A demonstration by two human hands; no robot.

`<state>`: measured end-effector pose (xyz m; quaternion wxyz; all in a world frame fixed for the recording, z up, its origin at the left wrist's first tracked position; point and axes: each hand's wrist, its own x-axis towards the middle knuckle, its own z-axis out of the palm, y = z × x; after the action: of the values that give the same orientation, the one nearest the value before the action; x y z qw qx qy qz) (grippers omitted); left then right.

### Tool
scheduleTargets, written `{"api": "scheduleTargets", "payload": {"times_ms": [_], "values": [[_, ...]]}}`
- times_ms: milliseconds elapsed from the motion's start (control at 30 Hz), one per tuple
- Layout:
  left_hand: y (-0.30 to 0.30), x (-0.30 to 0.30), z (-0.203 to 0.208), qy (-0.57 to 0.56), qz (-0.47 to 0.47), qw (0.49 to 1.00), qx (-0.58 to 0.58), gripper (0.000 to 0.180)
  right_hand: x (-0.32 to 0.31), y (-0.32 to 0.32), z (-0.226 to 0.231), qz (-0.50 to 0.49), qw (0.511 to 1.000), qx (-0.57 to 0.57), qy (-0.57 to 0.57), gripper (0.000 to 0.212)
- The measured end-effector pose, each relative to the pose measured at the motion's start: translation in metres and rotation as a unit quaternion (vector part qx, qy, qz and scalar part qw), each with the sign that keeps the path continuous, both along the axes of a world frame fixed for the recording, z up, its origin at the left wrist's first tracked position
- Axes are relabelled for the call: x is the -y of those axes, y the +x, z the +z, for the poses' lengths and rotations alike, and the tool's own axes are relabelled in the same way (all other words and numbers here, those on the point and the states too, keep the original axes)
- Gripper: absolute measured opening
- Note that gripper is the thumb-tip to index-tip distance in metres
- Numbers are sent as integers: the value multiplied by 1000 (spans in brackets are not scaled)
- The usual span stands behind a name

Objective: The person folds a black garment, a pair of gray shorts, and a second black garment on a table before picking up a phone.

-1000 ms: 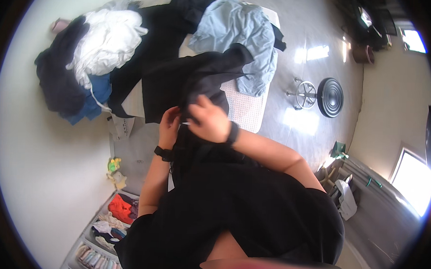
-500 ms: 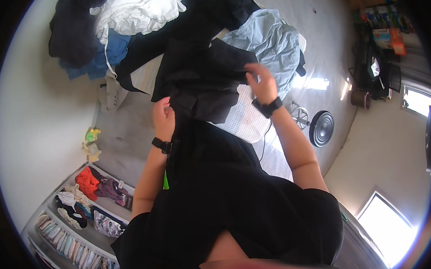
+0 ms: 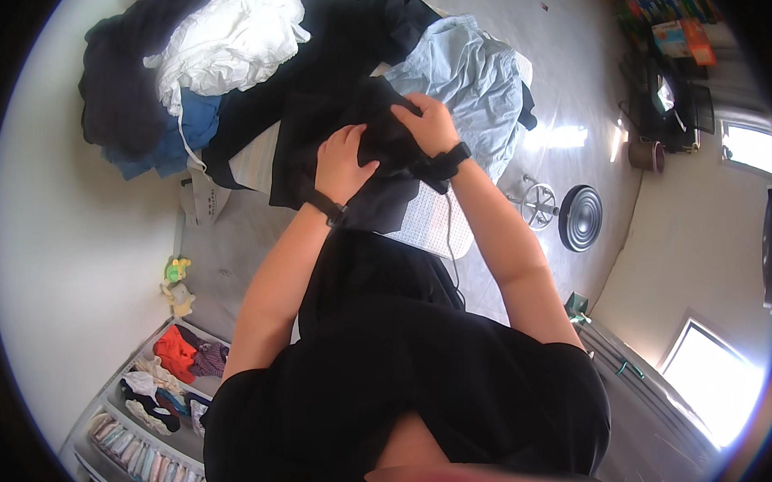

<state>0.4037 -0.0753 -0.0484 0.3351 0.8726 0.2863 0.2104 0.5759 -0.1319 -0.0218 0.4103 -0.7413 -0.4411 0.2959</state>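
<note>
A black garment (image 3: 375, 194) lies rumpled over a pale patterned board (image 3: 438, 221) in front of me; its exact kind cannot be made out. On its left part rests my left hand (image 3: 346, 165), palm down, thumb and fingers apart. My right hand (image 3: 428, 125) has a raised fold of the same cloth between thumb and fingers, close to the garment's far right edge. A light blue garment (image 3: 468, 78) lies just beyond that hand. More black cloth (image 3: 333, 44) stretches away behind, and the overlapping black layers are hard to tell apart.
At the far left, white cloth (image 3: 235, 44) is heaped with dark clothing (image 3: 123, 87) and a blue garment (image 3: 199, 120). Drawers with folded clothes (image 3: 149, 462) stand at lower left. A dark cord (image 3: 450, 243) hangs by the board; a round black base (image 3: 581, 218) is at right.
My left hand has moved right and up onto the black garment. My right hand has shifted left and taken hold of a fold, which is now gathered up.
</note>
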Motion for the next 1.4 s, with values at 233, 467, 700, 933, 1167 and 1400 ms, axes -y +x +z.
{"api": "scheduleTargets", "payload": {"times_ms": [233,467,700,933,1167,1400], "values": [[-14,-22,6,22,110,993,47,24,-24,-33,-3,-107,986,-79,104,32],[-59,-76,-39,-32,201,979,-9,20,14,37,-56,-101,984,-123,75,30],[-66,-92,-46,-147,207,967,-12,29,42,17,-81,-6,999,-29,-29,51],[-54,-90,-19,-107,58,992,21,34,23,0,-95,-69,997,28,-36,46],[-25,-76,-3,-43,59,996,-60,30,27,-4,-91,-19,981,171,-90,26],[-40,-72,-3,-86,163,979,84,23,49,3,-86,41,975,204,77,26]]}}
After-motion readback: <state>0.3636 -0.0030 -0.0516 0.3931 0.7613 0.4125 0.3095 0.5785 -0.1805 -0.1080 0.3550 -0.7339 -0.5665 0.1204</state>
